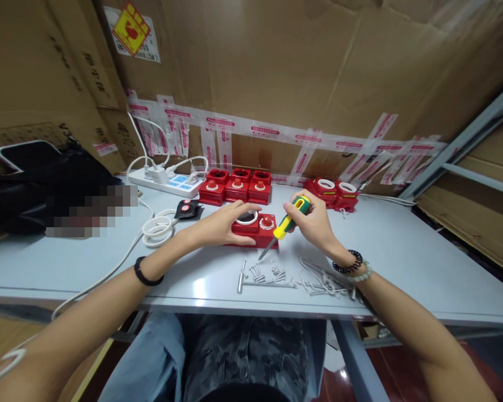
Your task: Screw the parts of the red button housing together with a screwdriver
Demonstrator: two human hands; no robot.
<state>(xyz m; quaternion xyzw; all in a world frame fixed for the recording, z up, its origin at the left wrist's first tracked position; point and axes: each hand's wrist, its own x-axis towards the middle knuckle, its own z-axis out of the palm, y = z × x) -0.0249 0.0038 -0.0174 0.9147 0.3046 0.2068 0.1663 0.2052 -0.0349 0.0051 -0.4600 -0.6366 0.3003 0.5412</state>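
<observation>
Left hand (224, 223) steadies red box (255, 230); right hand (314, 220) grips screwdriver (285, 223).

The housing (255, 228) under the left hand (224, 224) is red with a white ring. The screwdriver (287, 223) in the right hand (314, 223) has a yellow-and-green handle. The desk (402, 251) is pale grey-blue. The far boxes (235, 187) are red. The power strip (167, 181) is white. The screws (268, 273) are silvery.
</observation>
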